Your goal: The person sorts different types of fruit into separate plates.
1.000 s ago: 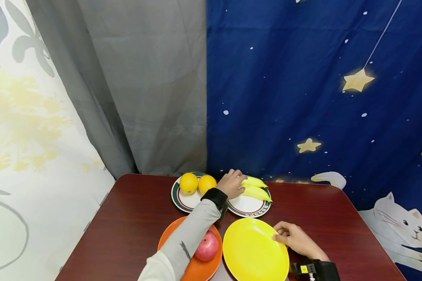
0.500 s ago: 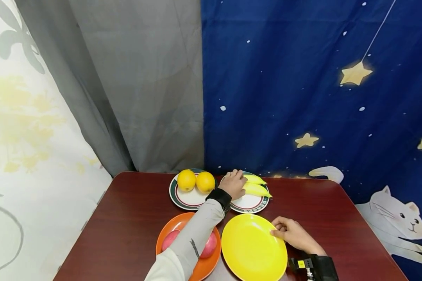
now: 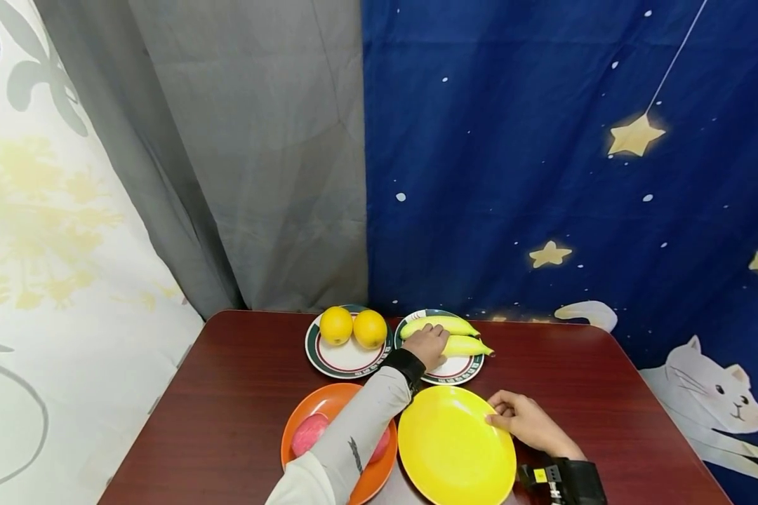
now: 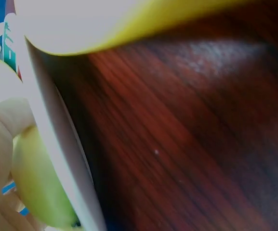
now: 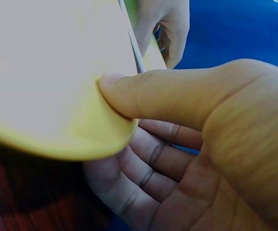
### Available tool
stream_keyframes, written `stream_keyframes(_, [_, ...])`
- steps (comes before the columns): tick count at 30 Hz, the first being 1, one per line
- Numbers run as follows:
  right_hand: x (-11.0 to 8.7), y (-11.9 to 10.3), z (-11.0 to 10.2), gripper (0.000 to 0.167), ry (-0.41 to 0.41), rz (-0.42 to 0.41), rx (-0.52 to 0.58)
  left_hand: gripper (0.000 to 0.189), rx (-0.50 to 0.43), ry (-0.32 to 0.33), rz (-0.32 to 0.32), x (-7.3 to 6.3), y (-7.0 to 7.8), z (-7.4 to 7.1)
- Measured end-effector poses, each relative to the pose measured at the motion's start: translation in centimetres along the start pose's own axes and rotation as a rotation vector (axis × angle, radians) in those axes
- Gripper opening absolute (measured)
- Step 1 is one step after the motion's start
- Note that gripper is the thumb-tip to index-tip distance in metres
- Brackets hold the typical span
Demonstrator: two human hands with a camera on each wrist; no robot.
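- Banana one (image 3: 467, 346), yellow, nearer of two: over the banana plate (image 3: 457, 367), close to the far edge of the counter (image 3: 227, 400), its tip reaching past the rim toward the right edge. Whether it touches the plate I cannot tell.
- Banana two (image 3: 453, 325), yellow: just behind the first, lying on the same plate.
- Left grip (image 3: 426, 347): wrapped about banana one; my left-wrist feed has the fruit between thumb and fingers.
- Right grip (image 3: 533, 424): pinching the yellow plate (image 3: 455, 449) by its right rim, thumb on top, fingers beneath, as I read it on the right-wrist feed.
- Yellow plate: nearer me than the banana plate, right of the orange plate (image 3: 318, 402).
- Orange plate: on the side toward the counter's left edge, bearing two pink fruits (image 3: 311, 433), one mostly hidden by the sleeve (image 3: 365, 424).
- Sleeve, light grey: crossing above the orange plate.
- Oranges (image 3: 336, 326), two: on a green-rimmed white plate (image 3: 344, 358), by the far edge, just left of the banana plate.
- Wristbands (image 3: 406, 365), black, two: one per arm.
- Curtains (image 3: 278, 154), grey and starred blue: behind the far edge.
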State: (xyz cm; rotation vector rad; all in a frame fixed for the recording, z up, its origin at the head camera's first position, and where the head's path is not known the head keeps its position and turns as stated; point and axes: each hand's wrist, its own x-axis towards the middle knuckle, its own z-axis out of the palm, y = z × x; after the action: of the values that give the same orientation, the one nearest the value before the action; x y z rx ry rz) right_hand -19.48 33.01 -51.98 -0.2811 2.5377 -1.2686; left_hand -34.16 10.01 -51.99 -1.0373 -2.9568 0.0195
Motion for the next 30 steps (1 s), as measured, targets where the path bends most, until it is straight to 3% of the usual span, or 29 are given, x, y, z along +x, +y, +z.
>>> stream_keyframes(3, [0.0, 0.0, 0.1, 0.019, -0.003, 0.011, 0.0, 0.046, -0.07, -0.007, -0.002, 0.7, -0.5, 0.9])
stream_keyframes(7, [0.0, 0.1, 0.2, 0.02, -0.004, 0.025, 0.0, 0.044, -0.17, -0.013, 0.007, 2.5, -2.0, 3.2])
stream_keyframes(10, [0.0, 0.1, 0.2, 0.019, 0.001, 0.021, 0.003, 0.055, -0.236, 0.007, 0.005, 3.3, -3.1, 3.7])
stream_keyframes(12, [-0.1, 0.2, 0.2, 0.019, 0.005, 0.015, 0.004, 0.065, -0.325, -0.003, -0.021, 2.3, -3.0, 1.6])
stream_keyframes(15, [-0.2, 0.2, 0.2, 0.019, 0.011, 0.01, 0.003, 0.071, -0.417, 0.001, -0.044, -0.1, -2.2, -2.4])
stream_keyframes(17, [-0.2, 0.2, 0.2, 0.018, 0.012, 0.007, 0.003, 0.067, -0.431, 0.017, -0.005, -2.4, -1.5, -5.1])
stream_keyframes(18, [-0.1, 0.2, 0.2, 0.019, 0.011, 0.005, 0.004, 0.062, -0.406, 0.045, 0.041, -3.2, -1.3, -5.6])
stream_keyframes(21, [0.0, 0.3, 0.1, 0.02, 0.0, -0.004, 0.007, 0.048, -0.304, 0.103, 0.187, -5.2, -0.3, -6.5])
stream_keyframes(24, [0.5, 1.6, -0.1, 0.029, -0.015, -0.021, 0.024, 0.038, -0.243, 0.1, 0.306, -7.0, 1.3, -6.6])
stream_keyframes(29, [0.8, 2.4, -0.3, 0.024, -0.025, -0.084, -0.008, 0.038, -0.218, -0.025, 0.416, -9.7, 4.6, -5.8])
stream_keyframes(30, [0.5, 1.4, -0.3, 0.021, -0.021, -0.088, -0.025, 0.038, -0.218, -0.057, 0.436, -10.1, 5.1, -5.6])
